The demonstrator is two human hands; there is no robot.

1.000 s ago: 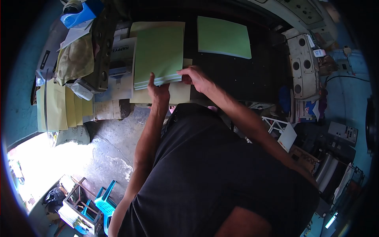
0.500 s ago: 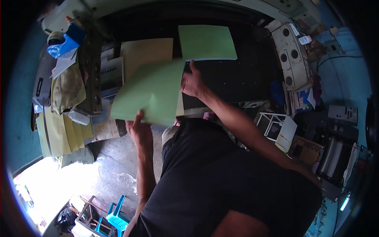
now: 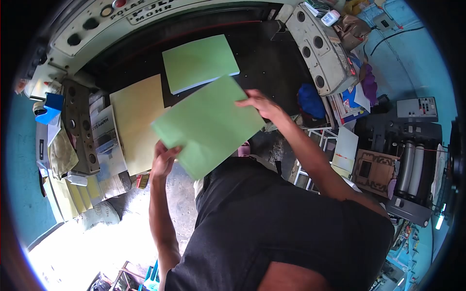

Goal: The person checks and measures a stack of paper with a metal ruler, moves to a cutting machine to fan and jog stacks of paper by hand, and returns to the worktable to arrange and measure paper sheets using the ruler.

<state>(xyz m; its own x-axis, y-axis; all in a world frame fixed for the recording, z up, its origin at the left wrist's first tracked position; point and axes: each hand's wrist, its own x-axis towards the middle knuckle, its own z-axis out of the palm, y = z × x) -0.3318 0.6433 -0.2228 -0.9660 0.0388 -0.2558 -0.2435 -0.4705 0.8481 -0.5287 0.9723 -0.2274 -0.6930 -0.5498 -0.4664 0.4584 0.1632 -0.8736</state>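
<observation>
A stack of green paper (image 3: 213, 123), its thickness hard to make out, is held tilted between both hands in front of my body. My left hand (image 3: 165, 159) grips its lower left edge, thumb on top. At the right edge, my right hand (image 3: 259, 104) pinches it with the thumb across the upper face. Beyond it, a second green paper stack (image 3: 200, 62) with white sheets at its edge lies on the dark machine bed (image 3: 262, 58). To the left lies a large tan sheet (image 3: 138, 116).
A paper cutter marked Polar Mohr (image 3: 150, 14) spans the back. Grey perforated side blocks (image 3: 320, 48) flank the bed. A blue cloth (image 3: 311, 101) lies at right, near a white rack (image 3: 310, 167). Printed sheets (image 3: 106, 136) lie at left.
The held green paper has moved right and turned, its right end rising away from the tan sheet. Both hands keep hold. The camera view has also swung.
</observation>
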